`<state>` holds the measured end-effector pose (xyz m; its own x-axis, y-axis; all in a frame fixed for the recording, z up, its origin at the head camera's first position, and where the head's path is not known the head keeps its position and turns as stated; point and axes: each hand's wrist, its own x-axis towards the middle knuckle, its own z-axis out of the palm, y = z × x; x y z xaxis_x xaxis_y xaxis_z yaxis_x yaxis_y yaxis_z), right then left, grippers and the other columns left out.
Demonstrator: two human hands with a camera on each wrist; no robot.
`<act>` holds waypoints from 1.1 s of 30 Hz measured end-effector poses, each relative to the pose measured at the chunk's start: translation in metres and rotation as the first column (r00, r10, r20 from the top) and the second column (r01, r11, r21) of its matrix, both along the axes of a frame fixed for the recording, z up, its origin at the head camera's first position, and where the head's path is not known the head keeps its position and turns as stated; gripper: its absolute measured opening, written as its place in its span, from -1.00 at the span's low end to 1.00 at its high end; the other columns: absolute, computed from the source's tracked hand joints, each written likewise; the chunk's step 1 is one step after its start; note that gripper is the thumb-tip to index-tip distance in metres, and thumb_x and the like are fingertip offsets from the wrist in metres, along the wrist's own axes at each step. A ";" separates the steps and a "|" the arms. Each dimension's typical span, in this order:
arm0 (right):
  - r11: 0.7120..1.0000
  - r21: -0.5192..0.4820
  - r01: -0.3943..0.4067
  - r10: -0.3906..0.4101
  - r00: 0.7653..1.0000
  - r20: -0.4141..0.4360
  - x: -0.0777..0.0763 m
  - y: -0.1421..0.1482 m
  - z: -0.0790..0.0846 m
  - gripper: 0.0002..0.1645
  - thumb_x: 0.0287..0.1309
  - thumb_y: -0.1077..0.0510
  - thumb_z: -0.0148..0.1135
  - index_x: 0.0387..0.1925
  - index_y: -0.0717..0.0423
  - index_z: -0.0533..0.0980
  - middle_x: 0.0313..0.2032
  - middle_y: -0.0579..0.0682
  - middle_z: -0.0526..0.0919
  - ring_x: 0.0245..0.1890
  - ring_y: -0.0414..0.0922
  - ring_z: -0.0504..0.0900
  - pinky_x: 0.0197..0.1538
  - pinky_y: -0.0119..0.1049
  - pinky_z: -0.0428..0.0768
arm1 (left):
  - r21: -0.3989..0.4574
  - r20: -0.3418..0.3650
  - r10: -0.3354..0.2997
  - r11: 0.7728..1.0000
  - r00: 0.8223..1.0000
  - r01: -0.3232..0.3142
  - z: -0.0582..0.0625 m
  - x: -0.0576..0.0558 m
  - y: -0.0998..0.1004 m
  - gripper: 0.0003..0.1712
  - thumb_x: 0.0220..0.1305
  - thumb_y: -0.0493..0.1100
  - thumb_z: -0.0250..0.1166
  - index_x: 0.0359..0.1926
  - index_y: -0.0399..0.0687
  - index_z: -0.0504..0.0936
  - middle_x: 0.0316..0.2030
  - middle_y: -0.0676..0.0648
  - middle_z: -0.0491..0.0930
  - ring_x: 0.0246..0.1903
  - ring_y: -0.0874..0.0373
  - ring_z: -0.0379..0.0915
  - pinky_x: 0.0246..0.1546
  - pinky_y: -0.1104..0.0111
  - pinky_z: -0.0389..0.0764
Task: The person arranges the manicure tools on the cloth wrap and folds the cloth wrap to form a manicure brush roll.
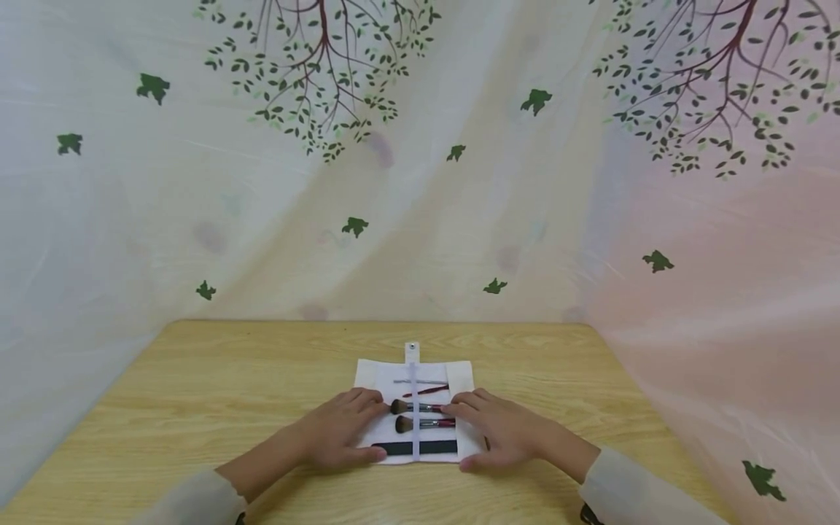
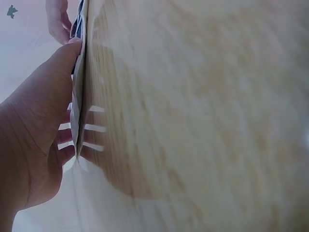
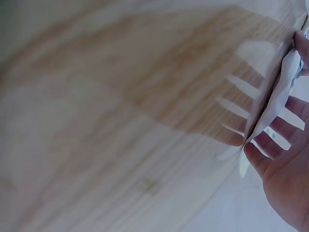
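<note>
A white fabric brush roll [image 1: 461, 373] lies unfolded on the table in the head view, its snap tab [image 1: 412, 351] pointing away. A white band crosses two makeup brushes [image 1: 404, 424], a thin red-handled tool [image 1: 429, 391], a slim silvery tool [image 1: 402, 381] and a flat black strip [image 1: 429, 448]. My left hand [image 1: 337, 432] rests on the roll's left edge, thumb beside the black strip's end. On the right edge rests my right hand [image 1: 504, 432], fingers extended toward the brush handles. In both wrist views, fingers spread along the roll's edge, partly hidden behind it.
The roll lies on a light wood-grain table [image 1: 230, 379] near its front. Behind and beside the table hangs a pale curtain [image 1: 420, 189] printed with branches and green leaves. Glossy reflections of the hands show on the tabletop in the wrist views.
</note>
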<state>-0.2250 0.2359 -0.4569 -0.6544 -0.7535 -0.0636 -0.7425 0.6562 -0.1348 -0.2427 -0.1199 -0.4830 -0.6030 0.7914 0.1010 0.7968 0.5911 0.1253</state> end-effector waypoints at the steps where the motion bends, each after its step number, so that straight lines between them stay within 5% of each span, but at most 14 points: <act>1: 1.000 0.000 0.002 -0.002 1.000 0.002 0.001 0.001 0.000 0.03 0.24 -0.59 0.02 0.56 -0.17 0.18 0.39 -0.07 0.35 0.33 -0.03 0.38 0.31 0.05 0.44 | -0.001 0.004 -0.002 1.000 1.000 0.002 0.000 0.000 0.001 -0.11 0.41 0.52 -0.06 0.48 0.04 0.34 0.36 -0.06 0.34 0.38 -0.01 0.22 0.38 0.02 0.29; 13: 0.999 0.030 0.030 -0.031 0.999 0.020 0.003 0.003 0.003 0.07 0.18 -0.65 0.00 0.57 -0.25 0.14 0.39 -0.04 0.33 0.30 0.01 0.39 0.26 0.08 0.47 | 0.016 0.040 -0.037 0.999 0.999 0.036 0.008 0.004 -0.008 -0.02 0.25 0.60 0.08 0.44 0.07 0.39 0.31 0.00 0.39 0.30 0.06 0.28 0.31 0.05 0.39; 22: 0.999 -0.017 -0.028 0.027 0.997 -0.071 0.008 -0.001 0.008 -0.08 0.18 -0.58 0.14 0.26 0.00 0.45 0.08 -0.14 0.52 0.04 -0.21 0.47 0.15 -0.19 0.54 | 0.042 0.014 -0.067 0.997 0.998 0.067 0.010 0.004 -0.018 -0.12 0.22 0.59 0.14 0.25 0.06 0.57 0.09 0.09 0.53 0.07 0.19 0.40 0.13 0.20 0.52; 29: 0.999 -0.018 -0.030 0.029 0.999 -0.037 0.013 -0.001 0.010 -0.25 0.32 -0.32 0.23 0.30 0.10 0.46 0.13 -0.05 0.56 0.13 -0.17 0.51 0.21 -0.20 0.54 | 0.058 0.023 -0.120 0.991 0.993 0.118 0.013 0.007 -0.023 -0.36 0.32 0.37 0.25 0.14 0.01 0.64 0.08 0.04 0.56 0.06 0.18 0.46 0.10 0.23 0.57; 33: 0.998 -0.014 -0.055 0.054 0.997 -0.063 0.016 0.000 0.011 -0.33 0.22 -0.09 0.29 0.28 0.13 0.47 0.12 -0.04 0.57 0.12 -0.17 0.52 0.20 -0.22 0.53 | 0.050 0.060 -0.138 0.990 0.989 0.135 0.016 0.008 -0.025 -0.49 0.28 0.11 0.30 0.16 -0.03 0.64 0.12 0.01 0.55 0.10 0.17 0.47 0.11 0.22 0.57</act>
